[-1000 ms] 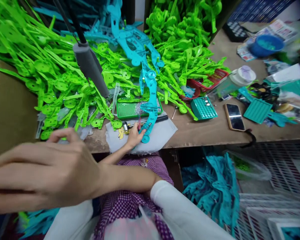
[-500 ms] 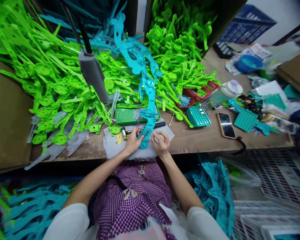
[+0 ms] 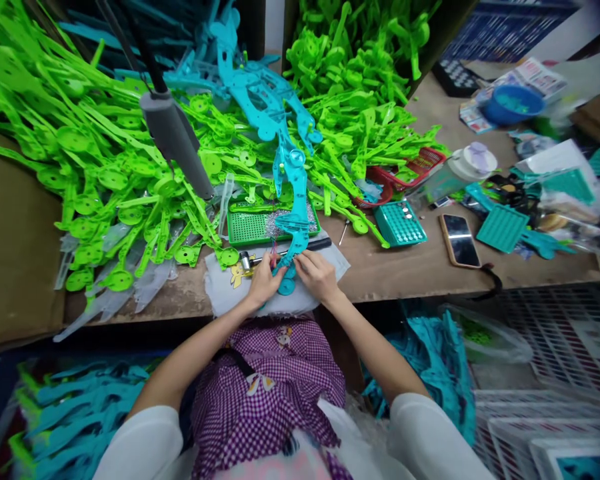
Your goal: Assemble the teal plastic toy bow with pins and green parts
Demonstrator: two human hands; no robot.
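A blue plastic part [image 3: 299, 190], curved and hinged, runs from the heap down to the cloth in front of me. My left hand [image 3: 263, 280] grips its near end, thumb on top. My right hand [image 3: 318, 275] is closed, its fingertips pressed against the part's right side. Whatever may be between those fingertips is hidden. Behind my hands lies a hammer [image 3: 245, 261] with a metal head and black handle. Everything here rests on a pale cloth [image 3: 230, 297] with a yellow printed figure. Just behind stands a green tray [image 3: 250, 230] with many small metal pieces.
Heaped green plastic parts [image 3: 110, 180] cover the back and left. A grey tool [image 3: 175, 137] hangs above them. To the right are a teal block [image 3: 400, 225] with small round pieces, a red basket [image 3: 423, 173], a phone [image 3: 460, 241] and a blue bowl [image 3: 515, 105].
My right hand has moved left and down onto the blue part; its raised, pinched fingers now touch the part. My left hand keeps its grip. The view has shifted slightly.
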